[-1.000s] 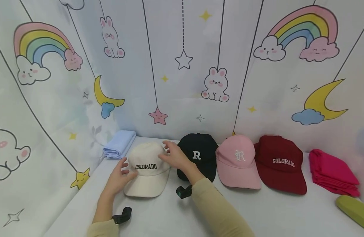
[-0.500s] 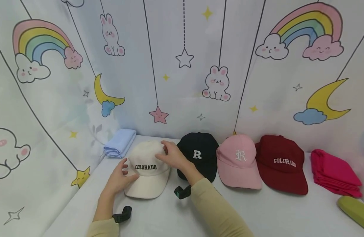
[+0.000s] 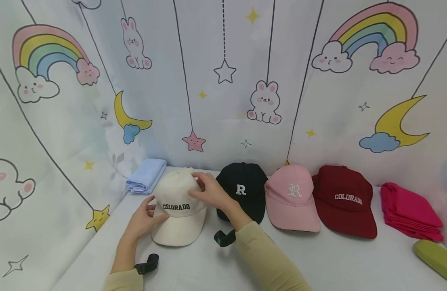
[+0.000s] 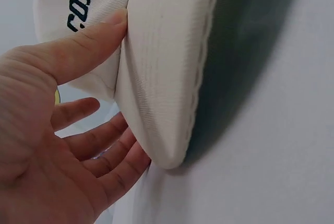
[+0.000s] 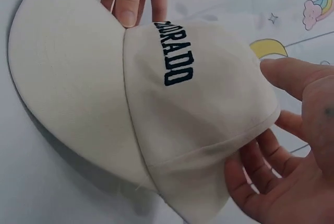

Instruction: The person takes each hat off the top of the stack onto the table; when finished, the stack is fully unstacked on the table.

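A cream baseball cap (image 3: 177, 230) lettered COLORADO stands at the left end of a row of caps, brim towards me. My left hand (image 3: 139, 220) grips its left side; in the left wrist view the thumb (image 4: 86, 46) lies at the seam between crown and brim, and the fingers reach behind the brim's edge. Across the crown, my right hand (image 3: 213, 194) holds the right side. Its thumb (image 5: 284, 75) touches near the top in the right wrist view, while the fingers (image 5: 255, 172) curl round the crown's side. Their tips are partly hidden behind the cap.
Right of the cream cap sit a black cap (image 3: 257, 202), a pink cap (image 3: 292, 216) and a dark red cap (image 3: 345, 216). Folded pink cloth (image 3: 410, 212) and a green object (image 3: 435, 260) lie farther right. Folded light blue cloth (image 3: 147, 176) is at the back left.
My right hand has moved slightly left and inward onto the crown. The cream cap has shifted a little towards me, its crown showing slightly higher. The other caps have stayed put.
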`<state>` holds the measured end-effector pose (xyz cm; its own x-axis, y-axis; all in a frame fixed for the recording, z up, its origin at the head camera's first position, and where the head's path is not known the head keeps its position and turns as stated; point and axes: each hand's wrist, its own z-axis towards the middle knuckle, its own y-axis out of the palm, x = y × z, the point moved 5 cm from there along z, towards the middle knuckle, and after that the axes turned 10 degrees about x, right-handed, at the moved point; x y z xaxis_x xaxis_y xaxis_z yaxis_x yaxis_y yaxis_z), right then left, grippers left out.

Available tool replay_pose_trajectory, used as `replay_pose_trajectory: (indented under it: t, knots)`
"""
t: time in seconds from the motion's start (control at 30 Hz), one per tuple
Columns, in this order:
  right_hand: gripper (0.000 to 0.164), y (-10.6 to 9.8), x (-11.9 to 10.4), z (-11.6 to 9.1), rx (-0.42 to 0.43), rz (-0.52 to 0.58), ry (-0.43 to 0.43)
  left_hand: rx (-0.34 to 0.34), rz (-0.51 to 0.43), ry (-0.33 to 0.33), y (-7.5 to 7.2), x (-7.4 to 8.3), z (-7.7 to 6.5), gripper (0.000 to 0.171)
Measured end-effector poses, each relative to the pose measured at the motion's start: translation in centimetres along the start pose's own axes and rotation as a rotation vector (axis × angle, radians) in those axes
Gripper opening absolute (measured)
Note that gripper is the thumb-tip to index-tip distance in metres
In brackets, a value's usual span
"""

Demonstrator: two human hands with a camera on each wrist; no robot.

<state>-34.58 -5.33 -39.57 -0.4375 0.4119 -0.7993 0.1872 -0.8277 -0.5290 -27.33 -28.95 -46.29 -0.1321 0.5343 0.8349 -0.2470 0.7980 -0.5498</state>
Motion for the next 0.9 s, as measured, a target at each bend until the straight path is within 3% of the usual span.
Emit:
replay_pose_trajectory:
  t: [0.4, 0.63, 0.9]
  knots:
    - [0.063, 0.1, -0.4, -0.4, 0.03, -0.003, 0.032, 0.046, 0.066, 0.014, -0.5, 0.6, -0.1, 0.089]
    - [0.061, -0.1, 0.1, -0.3, 0.056, 0.023, 0.069, 0.064, 0.084, 0.064, -0.1, 1.3, 0.1, 0.086]
    - [0.062, -0.3, 1.0, 0.2, 0.082, 0.06, 0.056, 0.089, 0.097, 0.074, 0.9, 1.7, 0.3, 0.085]
